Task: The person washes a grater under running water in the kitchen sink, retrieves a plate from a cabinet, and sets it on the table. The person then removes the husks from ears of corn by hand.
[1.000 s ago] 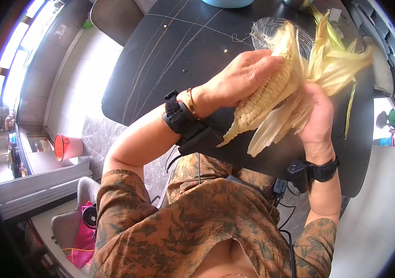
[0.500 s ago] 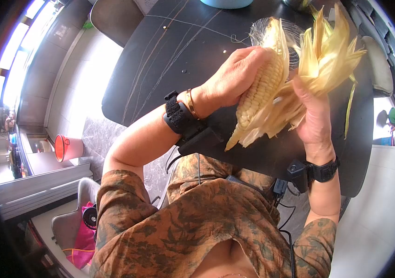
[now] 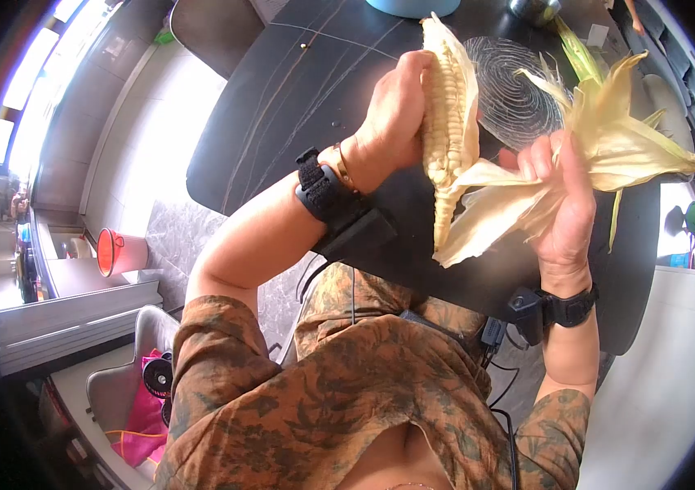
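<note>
Two bare hands work apart from each other above a dark table (image 3: 253,106). Closed around the upper side of a pale corn cob (image 3: 447,122), the left hand (image 3: 400,110) holds it nearly upright, its narrow end toward the body. The right hand (image 3: 561,196) grips a bunch of husk leaves (image 3: 625,143), one strip reaching across to the cob's lower part. Between and beyond the hands lies a clear ringed disc (image 3: 506,90). Farther off are a blue container (image 3: 413,6) and a metal vessel (image 3: 533,9); a red bucket (image 3: 121,251) stands on the floor at left.
</note>
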